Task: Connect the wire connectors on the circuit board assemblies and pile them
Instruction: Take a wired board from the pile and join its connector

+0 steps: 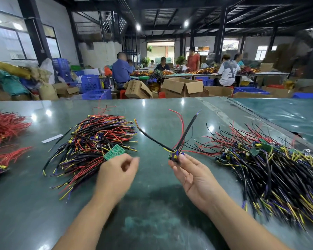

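Note:
My right hand (190,175) pinches a small circuit board assembly (174,156) at its fingertips, above the green table. Its black, red and yellow wires (185,131) fan upward. My left hand (117,173) hovers blurred at the near edge of the left pile (98,141), fingers loosely curled and holding nothing. A green circuit board (114,152) lies on that pile just beyond the left fingers. A second pile of wired boards (264,165) spreads to the right of my right hand.
Bundles of red wires (4,127) lie at the table's left edge. A white strip (51,138) rests left of the left pile. Beyond the table (152,195) stand cardboard boxes (182,86), blue crates (90,83) and several seated workers.

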